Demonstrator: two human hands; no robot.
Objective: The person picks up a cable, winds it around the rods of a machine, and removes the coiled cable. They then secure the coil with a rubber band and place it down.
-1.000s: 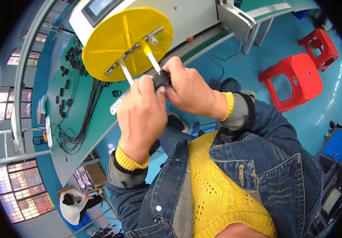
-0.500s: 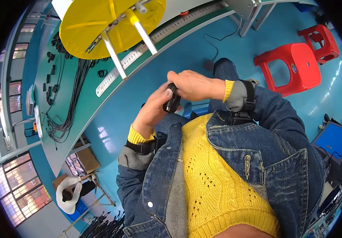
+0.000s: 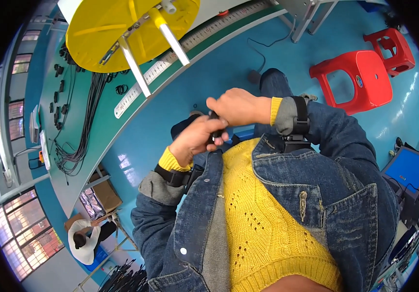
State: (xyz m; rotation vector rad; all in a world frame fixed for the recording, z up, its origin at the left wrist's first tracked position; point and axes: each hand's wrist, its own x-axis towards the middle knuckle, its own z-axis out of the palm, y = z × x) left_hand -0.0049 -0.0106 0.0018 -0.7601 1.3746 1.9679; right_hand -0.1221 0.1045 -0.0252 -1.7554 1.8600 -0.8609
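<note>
a: in the head view, where's the black bundle [image 3: 213, 116]?
b: held off the surface [image 3: 105, 126], out past its near edge, well apart from that edge and between the two hands.
a: which way does it point?
b: its long axis runs roughly away from the wearer's body, the near end slanting a little to the right. i can't tell which end is its front.
a: how does it look?
b: black, narrow and short, mostly covered by fingers. its strands are too blurred to make out.
a: and the hands?
b: the left hand [image 3: 198, 136] is closed round it, thumb lying across. the right hand [image 3: 241, 107] is curled at the far end; i can't tell if it grips.
a: what's on the surface?
b: a metal ruler [image 3: 134, 100] along the near edge, black cables [image 3: 92, 102] farther left, and a yellow disc [image 3: 97, 41] with two silver rods reaching over the ruler.
</note>
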